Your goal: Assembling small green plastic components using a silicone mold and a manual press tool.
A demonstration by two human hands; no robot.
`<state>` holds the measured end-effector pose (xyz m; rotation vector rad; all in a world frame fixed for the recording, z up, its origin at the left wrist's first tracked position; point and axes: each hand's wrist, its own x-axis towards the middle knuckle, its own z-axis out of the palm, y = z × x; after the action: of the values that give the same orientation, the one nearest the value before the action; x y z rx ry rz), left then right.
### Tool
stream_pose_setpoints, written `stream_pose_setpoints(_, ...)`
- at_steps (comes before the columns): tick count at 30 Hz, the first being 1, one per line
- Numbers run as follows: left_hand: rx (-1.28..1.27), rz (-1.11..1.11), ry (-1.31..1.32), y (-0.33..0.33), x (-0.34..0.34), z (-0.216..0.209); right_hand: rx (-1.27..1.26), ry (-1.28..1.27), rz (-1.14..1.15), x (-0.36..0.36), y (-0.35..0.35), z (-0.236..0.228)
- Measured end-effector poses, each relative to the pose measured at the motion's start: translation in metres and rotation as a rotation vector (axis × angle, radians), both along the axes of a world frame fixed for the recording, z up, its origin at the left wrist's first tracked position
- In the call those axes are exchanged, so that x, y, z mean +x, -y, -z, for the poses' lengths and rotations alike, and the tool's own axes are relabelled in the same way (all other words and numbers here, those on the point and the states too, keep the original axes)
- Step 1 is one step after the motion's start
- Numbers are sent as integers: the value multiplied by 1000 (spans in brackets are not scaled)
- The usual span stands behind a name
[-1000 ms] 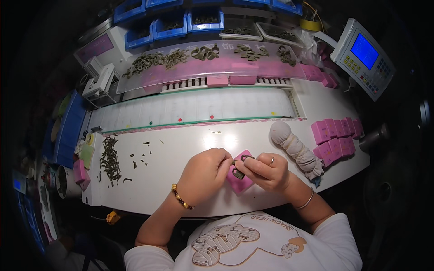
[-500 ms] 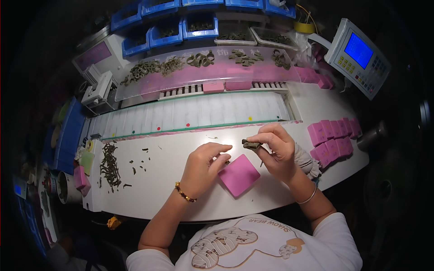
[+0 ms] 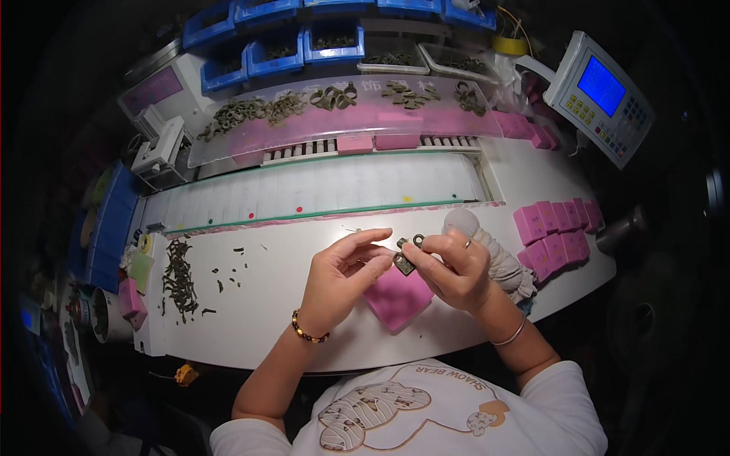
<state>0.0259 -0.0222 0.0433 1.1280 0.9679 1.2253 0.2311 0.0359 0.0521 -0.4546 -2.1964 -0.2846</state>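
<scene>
Pinched in the fingers of my right hand are several small dark greenish-brown pieces, one of them ring-like; their exact kind is too small to tell. My left hand faces them with fingers curved and apart, its thumb tip close to the pieces, and I see nothing held in it. Partly covered by both hands, a square pink block lies below them on the white worktop.
Dark scraps lie at left. Stacked pink blocks and a grey-white cloth bundle sit at right. Beyond runs a green-edged conveyor, under a clear shelf bearing dark parts. Blue bins and a control panel stand behind.
My right hand has turned and lowered slightly toward the left, bringing the dark pieces near my left thumb. My left hand has risen a little, fingers spread wider. The view has shifted slightly.
</scene>
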Motion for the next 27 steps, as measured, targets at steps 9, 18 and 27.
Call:
stream_pose_setpoints(9,176,-51,-238,11,5,-3,96,66,21,-3,3,-2)
stream_pose_setpoints(18,143,-38,-254,15,1,-6,124,77,-47,-7,5,-5)
stream_pose_setpoints(27,36,3,-172,16,-5,-6,68,42,-116,-7,7,4)
